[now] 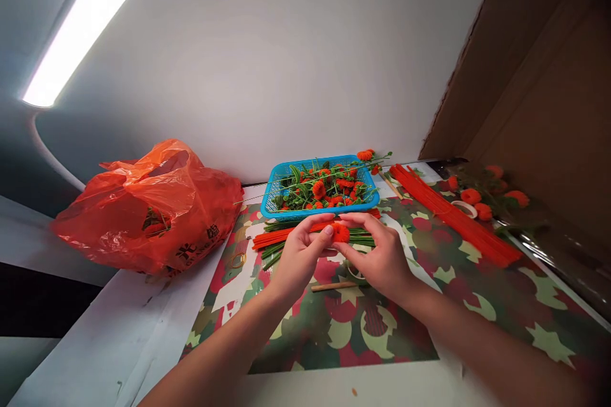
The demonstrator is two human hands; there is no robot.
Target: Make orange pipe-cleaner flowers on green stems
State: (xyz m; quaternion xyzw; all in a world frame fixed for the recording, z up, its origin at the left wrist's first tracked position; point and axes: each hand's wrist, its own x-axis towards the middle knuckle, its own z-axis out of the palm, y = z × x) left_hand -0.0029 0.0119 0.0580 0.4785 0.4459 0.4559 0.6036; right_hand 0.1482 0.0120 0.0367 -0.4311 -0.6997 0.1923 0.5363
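A fuzzy orange flower [340, 233], coiled like pipe cleaner, is held up over the table between my two hands. My left hand [305, 247] pinches its left side between thumb and fingers. From the right, my right hand [382, 257] has its thumb and fingertips closed around the flower's edge. Behind and below the hands lie orange pipe cleaners [268, 240] and green pipe cleaners [273, 255]. A thin wooden stick [333, 286] rests on the patterned mat [344, 337] beneath my hands. A roll of tape is partly hidden behind my right hand.
A blue basket [321, 212] of orange flowers and green stems stands at the back. An orange plastic bag [157, 216] sits left. Right are a bundle of orange pipe cleaners [453, 216], more orange flowers [471, 196] and a cardboard wall [525, 57]. A lamp [90, 25] glows upper left.
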